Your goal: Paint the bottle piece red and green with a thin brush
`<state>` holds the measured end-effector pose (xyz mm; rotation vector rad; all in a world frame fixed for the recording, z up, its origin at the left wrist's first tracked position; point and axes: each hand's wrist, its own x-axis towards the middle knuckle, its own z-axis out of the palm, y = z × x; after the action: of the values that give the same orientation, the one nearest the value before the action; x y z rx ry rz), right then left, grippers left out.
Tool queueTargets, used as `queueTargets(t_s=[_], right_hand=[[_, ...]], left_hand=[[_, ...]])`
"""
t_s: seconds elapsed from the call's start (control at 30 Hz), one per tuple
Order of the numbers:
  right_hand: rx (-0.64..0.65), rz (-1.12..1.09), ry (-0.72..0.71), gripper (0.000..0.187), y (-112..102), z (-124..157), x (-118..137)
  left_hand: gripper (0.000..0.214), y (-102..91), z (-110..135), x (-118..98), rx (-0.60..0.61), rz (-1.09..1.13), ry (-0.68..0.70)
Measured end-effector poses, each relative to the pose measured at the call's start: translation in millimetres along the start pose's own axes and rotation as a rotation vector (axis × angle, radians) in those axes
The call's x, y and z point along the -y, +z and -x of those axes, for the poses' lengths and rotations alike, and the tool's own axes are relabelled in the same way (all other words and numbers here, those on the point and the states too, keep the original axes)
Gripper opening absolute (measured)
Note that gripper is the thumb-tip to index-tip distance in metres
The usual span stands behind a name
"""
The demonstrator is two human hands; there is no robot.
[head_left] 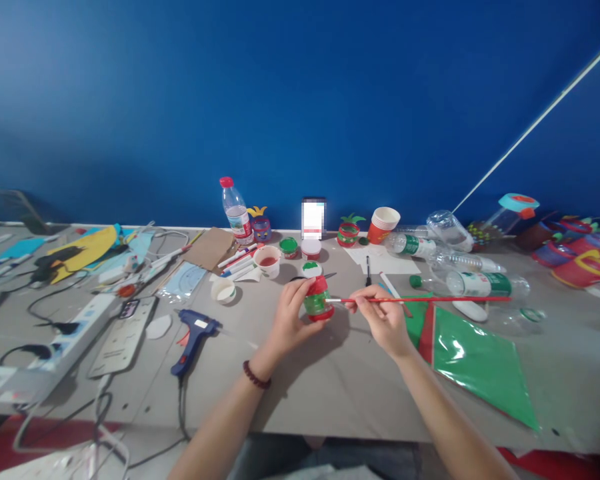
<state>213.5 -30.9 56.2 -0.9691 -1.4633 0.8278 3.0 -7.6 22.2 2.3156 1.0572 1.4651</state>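
Note:
My left hand (289, 315) is closed around a small cup painted red and green (318, 301), which looks like a cut bottle piece lying tilted. A long red paintbrush (430, 300) is pinched in my right hand (383, 320), and its tip meets the green band of the cup. Just behind the cup sits a small lid with green paint (311, 269). Beyond that stand a green paint pot (289, 248) and a white pot with a red rim (311, 250). A paper cup of reddish liquid (267, 261) is to their left.
On the left lie a blue glue gun (195, 337), a power strip (75, 340) and cables. Plastic bottles (485, 285) and a green sheet pack (480, 360) lie at right. A phone (313, 220) leans on the blue wall (300, 100). A finished-looking cup (349, 233) stands near red paper cups (383, 225).

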Motion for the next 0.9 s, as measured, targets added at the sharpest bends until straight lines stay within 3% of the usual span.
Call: queueTargets(t_s=[0.13, 0.6, 0.73, 0.9], right_hand=[[0.047, 0.038, -0.004, 0.018, 6, 3, -3], [-0.061, 0.174, -0.023, 0.022, -12, -6, -1], [-0.106, 0.113, 0.004, 0.022, -14, -7, -2], [0.009, -0.014, 0.010, 0.023, -4, 0, 1]], left_hand=[[0.072, -0.5, 0, -1, -0.012, 0.016, 0.012], [0.075, -2.8, -1, 1, -0.042, 0.007, 0.012], [0.075, -2.4, -1, 2, -0.050, 0.026, -0.001], [0.074, -0.3, -1, 2, -0.068, 0.024, 0.012]])
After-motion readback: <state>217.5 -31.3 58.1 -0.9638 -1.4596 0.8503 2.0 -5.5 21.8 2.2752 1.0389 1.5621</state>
